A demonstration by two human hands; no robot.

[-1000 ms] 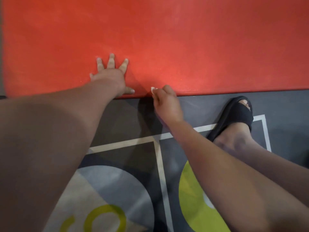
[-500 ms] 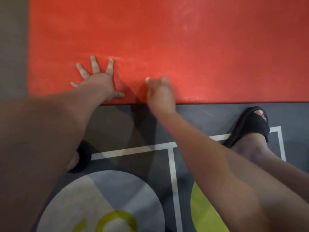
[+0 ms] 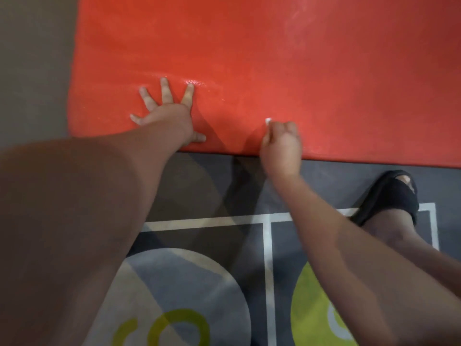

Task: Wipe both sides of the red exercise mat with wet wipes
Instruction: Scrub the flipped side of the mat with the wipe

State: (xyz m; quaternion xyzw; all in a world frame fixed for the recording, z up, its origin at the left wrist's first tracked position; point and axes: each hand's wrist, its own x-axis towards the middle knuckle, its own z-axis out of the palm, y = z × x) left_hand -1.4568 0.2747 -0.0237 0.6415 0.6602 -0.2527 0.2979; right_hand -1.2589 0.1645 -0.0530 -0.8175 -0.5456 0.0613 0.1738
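The red exercise mat (image 3: 287,58) lies flat across the upper half of the view, its near edge running just past my wrists. My left hand (image 3: 169,116) presses flat on the mat near its left corner, fingers spread wide. My right hand (image 3: 283,143) is balled up on the mat's near edge, closed around a wet wipe (image 3: 268,120); only a small white tip of it pokes out above the fingers. A damp sheen shows on the mat by my left fingertips.
A grey rug (image 3: 199,283) with white lines, pale circles and a lime-green patch covers the floor under my arms. My foot in a black slide sandal (image 3: 389,196) stands on it at the right. Bare brownish floor (image 3: 32,66) lies left of the mat.
The view has shifted left, exposing the mat's left edge and bare floor. My right hand has moved from the mat's edge up onto its surface. My left hand stays planted, fingers spread.
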